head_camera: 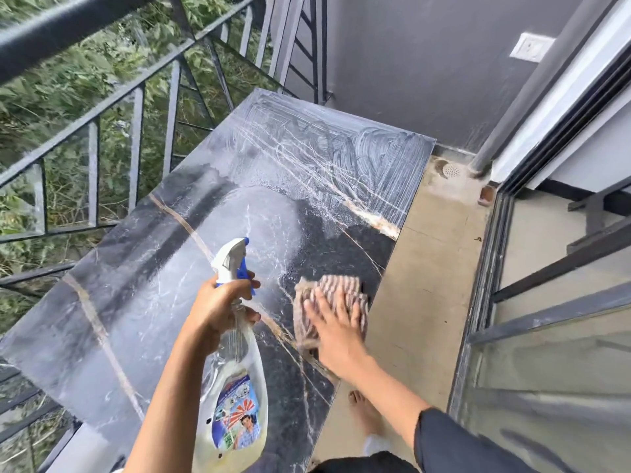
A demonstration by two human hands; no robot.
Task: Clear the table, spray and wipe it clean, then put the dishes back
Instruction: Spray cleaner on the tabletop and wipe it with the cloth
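Bottle [235, 387] with pale yellowish liquid [206, 442]

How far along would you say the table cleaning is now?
Clearing looks done: no dishes on the marble tabletop. Soapy streaks cover its far end. In hand: the left hand holds the spray bottle while the right hand presses a striped cloth. Left: finish wiping, return dishes.
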